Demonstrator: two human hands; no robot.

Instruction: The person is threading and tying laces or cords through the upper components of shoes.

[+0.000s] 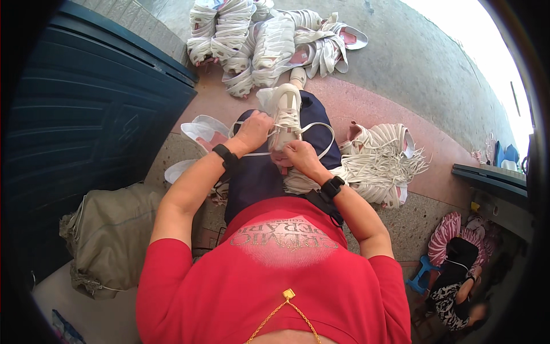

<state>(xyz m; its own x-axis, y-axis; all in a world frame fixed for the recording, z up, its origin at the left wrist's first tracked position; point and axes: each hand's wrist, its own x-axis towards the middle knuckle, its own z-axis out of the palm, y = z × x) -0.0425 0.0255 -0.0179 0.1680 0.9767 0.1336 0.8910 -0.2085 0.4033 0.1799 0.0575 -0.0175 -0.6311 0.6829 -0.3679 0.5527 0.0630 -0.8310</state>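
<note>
A cream sneaker upper (pixel 288 109) with a pale toe lies lengthwise across my lap, toe pointing away, its pink lining showing at the near end. White lace crosses its front. My left hand (pixel 256 132) is closed at the left edge of the lacing, its fingertips pinched on the lace. On the other side, my right hand (pixel 302 159) pinches near the tongue and collar; what lies between those fingertips is partly hidden. One loose loop of white shoelace (pixel 332 135) arcs out over my right thigh and back toward that hand. Another lace length passes beneath my left wrist.
Stacked laced uppers (pixel 275 43) lie ahead on the floor. More uppers with bunched laces (pixel 381 163) sit to my right; a pale upper (pixel 207 131) is at left. A grey-green sack (pixel 117 235) stands beside the dark blue door (pixel 86 109). Another person (pixel 458 281) sits at lower right.
</note>
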